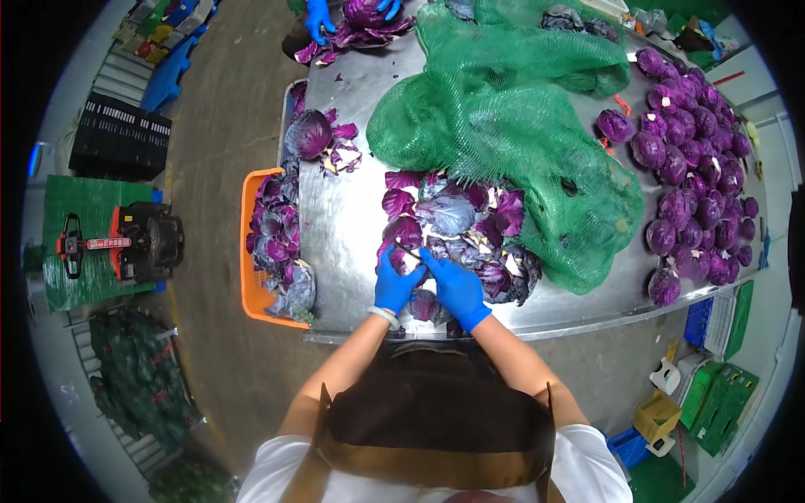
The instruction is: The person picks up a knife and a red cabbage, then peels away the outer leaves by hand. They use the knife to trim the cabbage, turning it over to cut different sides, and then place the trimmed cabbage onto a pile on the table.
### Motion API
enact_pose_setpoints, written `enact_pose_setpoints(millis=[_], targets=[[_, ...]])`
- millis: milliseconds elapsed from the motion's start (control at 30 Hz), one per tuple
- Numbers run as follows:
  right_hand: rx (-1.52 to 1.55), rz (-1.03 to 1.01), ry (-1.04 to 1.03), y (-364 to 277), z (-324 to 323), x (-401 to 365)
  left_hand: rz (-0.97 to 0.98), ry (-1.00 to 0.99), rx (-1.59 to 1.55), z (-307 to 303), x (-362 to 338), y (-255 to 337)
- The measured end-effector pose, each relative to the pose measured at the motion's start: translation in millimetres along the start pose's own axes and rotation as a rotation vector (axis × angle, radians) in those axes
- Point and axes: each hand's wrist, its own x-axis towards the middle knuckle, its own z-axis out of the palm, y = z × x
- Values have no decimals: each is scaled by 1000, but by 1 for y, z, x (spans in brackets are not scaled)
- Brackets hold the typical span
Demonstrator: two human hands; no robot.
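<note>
In front of me, my left hand [395,285], in a blue glove, is closed around a red cabbage [402,234] with its pale cut base facing me. My right hand [454,287], gloved too, presses in from the other side, fingers curled at the cabbage's base. A thin dark edge shows between the hands, too small to name. Loose purple and grey-green outer leaves [446,213] lie in a heap under and beyond both hands on the metal table [340,251].
Green mesh netting [503,126] is spread across the table. Trimmed cabbages [688,151] are piled at right. An orange crate [249,277] of leaves stands at the left edge. Another person's blue-gloved hands [319,18] handle cabbage at the far end. A pallet jack [126,243] is on the floor.
</note>
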Motion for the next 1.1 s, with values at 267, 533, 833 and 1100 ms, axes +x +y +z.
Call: enact_pose_setpoints(millis=[267,533,833,1100], targets=[[174,443,-188,4,4,46,116,-6,264,4,-22,15],[581,396,63,39,23,45,324,-312,-312,-38,-25,5],[628,21,80,-22,-103,32,379,-409,-509,-59,-33,91],[103,-105,6,-30,-108,18,332,-255,-310,-39,-38,95]])
